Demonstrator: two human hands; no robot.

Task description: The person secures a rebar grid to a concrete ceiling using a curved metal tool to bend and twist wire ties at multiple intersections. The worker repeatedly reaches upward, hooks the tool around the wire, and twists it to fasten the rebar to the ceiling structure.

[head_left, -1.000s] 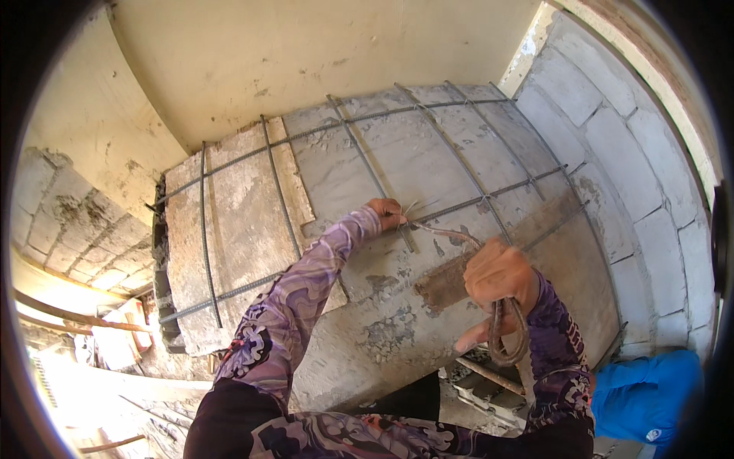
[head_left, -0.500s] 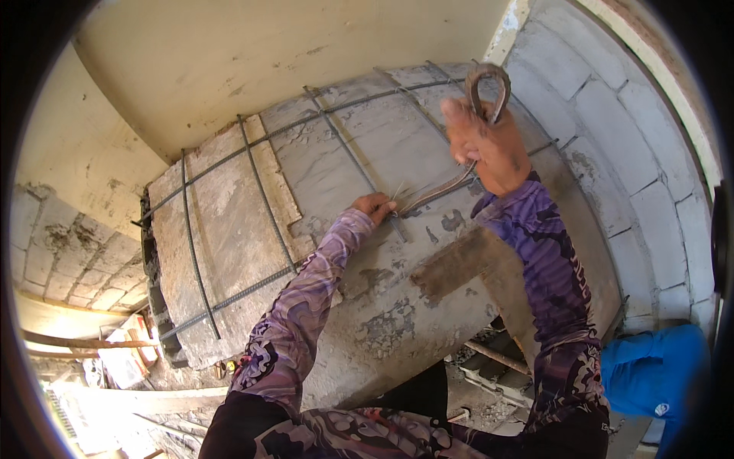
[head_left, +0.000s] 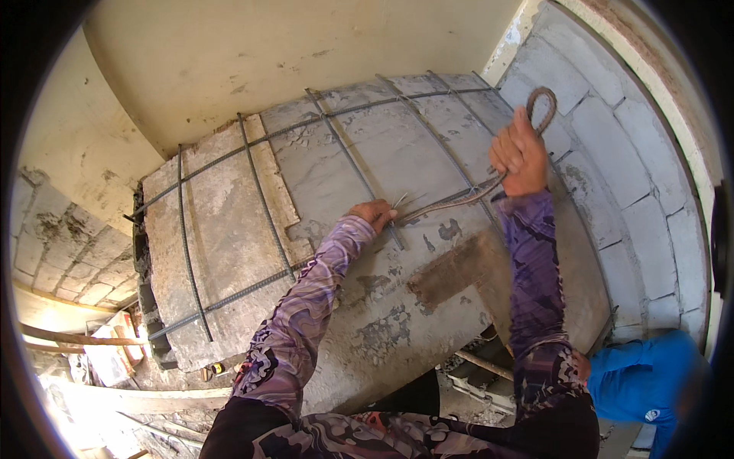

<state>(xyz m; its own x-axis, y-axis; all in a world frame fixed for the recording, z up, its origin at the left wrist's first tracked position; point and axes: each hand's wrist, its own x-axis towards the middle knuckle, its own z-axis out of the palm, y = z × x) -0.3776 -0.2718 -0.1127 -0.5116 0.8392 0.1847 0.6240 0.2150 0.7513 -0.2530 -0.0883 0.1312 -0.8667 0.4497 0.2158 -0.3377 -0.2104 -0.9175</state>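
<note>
My right hand (head_left: 523, 159) is wrapped round a rebar tying hook (head_left: 451, 204), a bent metal rod with a loop at its upper end above my fist. The rod's other end reaches left to a bar crossing beside my left hand (head_left: 373, 213). There my left fingers are pinched together at thin tie wire (head_left: 401, 200), whose loose ends stick up. What exactly the fingertips grip is partly hidden. A grid of ribbed steel rebar (head_left: 340, 144) lies under both hands, its long bars crossed by several shorter ones.
The grid rests on a grey concrete slab (head_left: 306, 172) with a rough pale board (head_left: 222, 229) at its left. A block wall (head_left: 638, 191) stands at the right, a cream wall (head_left: 306, 38) behind. A person in a blue shirt (head_left: 634, 375) is at lower right. Planks (head_left: 168, 399) lie lower left.
My right hand and the hook's looped end have shifted to the right, and the loop has turned. My left hand stays at the same crossing.
</note>
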